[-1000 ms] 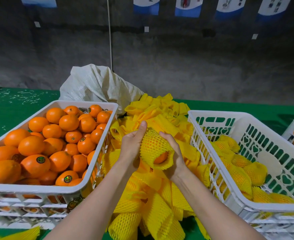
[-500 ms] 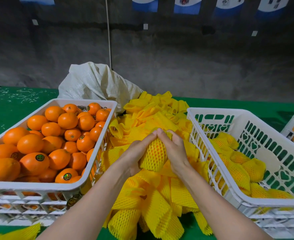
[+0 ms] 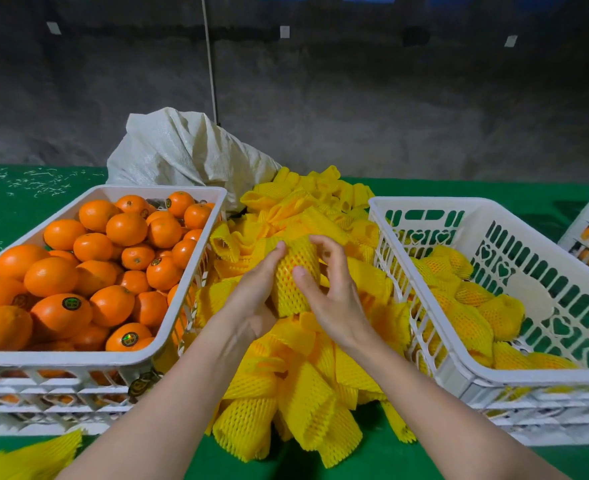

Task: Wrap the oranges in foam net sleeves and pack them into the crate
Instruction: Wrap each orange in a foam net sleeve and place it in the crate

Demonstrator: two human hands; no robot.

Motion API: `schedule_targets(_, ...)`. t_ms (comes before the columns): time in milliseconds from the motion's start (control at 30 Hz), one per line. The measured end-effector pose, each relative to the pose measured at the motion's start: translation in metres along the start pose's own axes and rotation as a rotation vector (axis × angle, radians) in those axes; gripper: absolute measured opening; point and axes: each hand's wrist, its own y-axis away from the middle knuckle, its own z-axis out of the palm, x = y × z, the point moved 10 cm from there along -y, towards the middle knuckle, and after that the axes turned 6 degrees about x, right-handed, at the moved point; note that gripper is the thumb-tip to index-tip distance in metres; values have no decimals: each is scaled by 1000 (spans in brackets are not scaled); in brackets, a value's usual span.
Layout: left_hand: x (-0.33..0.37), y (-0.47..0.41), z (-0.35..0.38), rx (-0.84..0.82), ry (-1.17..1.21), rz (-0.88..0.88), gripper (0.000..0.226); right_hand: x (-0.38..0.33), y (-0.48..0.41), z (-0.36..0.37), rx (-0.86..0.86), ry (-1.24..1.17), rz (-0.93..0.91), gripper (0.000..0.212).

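White woven sack (image 3: 189, 150) sits upper centre-left. White plastic crate of bare oranges (image 3: 78, 358) at left, white slotted crate holding wrapped fruit (image 3: 494, 375) at right. Loose pile of yellow foam net sleeves (image 3: 303, 393) lies between them on the green table (image 3: 390, 455). Sleeved orange (image 3: 295, 289) is at frame centre, above the pile and upright, with skin showing through the mesh. Left hand (image 3: 251, 299) grips its left side, thumb up. Right hand (image 3: 331, 299) holds it with thumb on the front and fingers curled behind.

Two bare arms (image 3: 168, 403) show, from near the elbows down to the wrists. The left hand (image 3: 251, 299) and the right hand (image 3: 331, 299) are bare too. The nails (image 3: 298, 271) are short and plain
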Motion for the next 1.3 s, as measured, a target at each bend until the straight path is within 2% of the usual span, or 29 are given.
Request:
schedule_targets(167,-13,7,18,17,32,-48,45,-4,13,-5,-107,140,-59,53)
schedule_targets(367,-13,7,58,10,-144,91,63,-9,-2,-59,-28,123,-15,53)
schedule_targets(467,-9,-1,81,50,-194,199,43,-13,-15,-102,58,90,-38,50)
schedule_targets(567,-13,-9,116,6,-335,368,25,-1,-36,-159,199,77,-10,48)
schedule_targets(667,-27,-24,158,-54,-559,507,21,40,-62,-213,294,208,93,48)
schedule_targets(733,-31,-31,195,-113,-728,645,18,75,-79,-242,320,385,186,50)
schedule_targets(833,-46,-43,238,-185,-1000,772,17,130,-95,-270,257,701,358,58)
schedule_targets(933,-70,-62,243,-160,-1197,774,21,177,-90,-285,193,848,497,62)
schedule_targets(1067,-77,-69,232,-102,-1154,774,20,213,-79,-294,148,923,611,70)
schedule_targets(1200,-73,-61,231,-157,-1089,762,22,238,-66,-283,-31,885,763,83)
schedule_targets(1300,-67,-54,216,-206,-979,670,26,225,-74,-274,-72,992,651,75)
